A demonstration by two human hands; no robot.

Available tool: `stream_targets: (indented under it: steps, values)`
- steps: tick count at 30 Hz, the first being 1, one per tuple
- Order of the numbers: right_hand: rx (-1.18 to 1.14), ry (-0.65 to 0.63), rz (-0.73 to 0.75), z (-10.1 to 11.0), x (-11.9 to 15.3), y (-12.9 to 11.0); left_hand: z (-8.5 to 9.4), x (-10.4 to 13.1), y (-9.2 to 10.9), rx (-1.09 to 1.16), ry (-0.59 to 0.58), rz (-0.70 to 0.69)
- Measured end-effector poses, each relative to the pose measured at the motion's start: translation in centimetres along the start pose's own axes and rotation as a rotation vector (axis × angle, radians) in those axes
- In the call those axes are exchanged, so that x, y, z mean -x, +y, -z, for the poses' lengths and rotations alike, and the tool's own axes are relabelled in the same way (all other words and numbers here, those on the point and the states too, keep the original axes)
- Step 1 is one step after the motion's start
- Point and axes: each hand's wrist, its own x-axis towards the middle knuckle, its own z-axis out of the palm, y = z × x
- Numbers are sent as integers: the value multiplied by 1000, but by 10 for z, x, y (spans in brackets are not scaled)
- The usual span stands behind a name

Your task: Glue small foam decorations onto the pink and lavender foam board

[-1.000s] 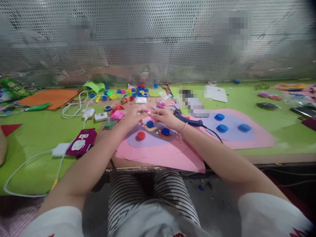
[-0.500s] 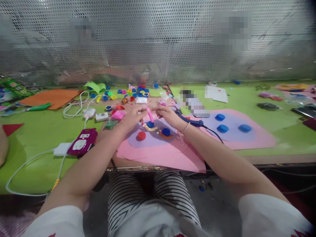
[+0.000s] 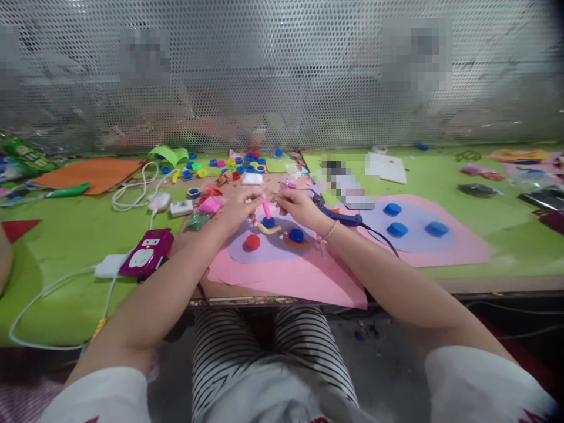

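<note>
My left hand (image 3: pixel 245 207) is closed, its fingertips on the upper end of a pink clay roll (image 3: pixel 266 207). The roll stands almost upright over a blue bottle cap (image 3: pixel 268 222). A little to its right, my right hand (image 3: pixel 296 205) has its fingers pinched together; what they hold, if anything, is hidden. Beneath lies a lilac paper shape (image 3: pixel 259 255) on pink paper (image 3: pixel 304 285). On it are a cream curved clay strip (image 3: pixel 269 230), a red cap (image 3: pixel 252 241) and a second blue cap (image 3: pixel 295 235) with an orange-brown piece under it.
A dark blue glue-gun-like tool (image 3: pixel 341 218) with a cord lies right of my right hand. Farther right, blue caps (image 3: pixel 398 230) sit on another lilac and pink sheet. A magenta device (image 3: pixel 147 254) with white cables is at left. Several loose coloured caps (image 3: pixel 235 167) lie behind.
The pink roll has become more upright and its lower end sits lower, at the blue cap. My right hand has shifted very slightly; the rest looks the same.
</note>
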Motion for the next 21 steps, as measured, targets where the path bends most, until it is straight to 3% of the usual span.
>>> stream_targets:
  steps: [6,13,21]
  values:
    - [35,-51,-38,-4,3,-4,0,-1,-2,-16,-5,-17]
    - [153,-5,5,0,2,-4,0,-1,-2,-35,1,-14]
    - [46,-53,-15,-2,-1,2,0,-2,-3,-17,-27,-19]
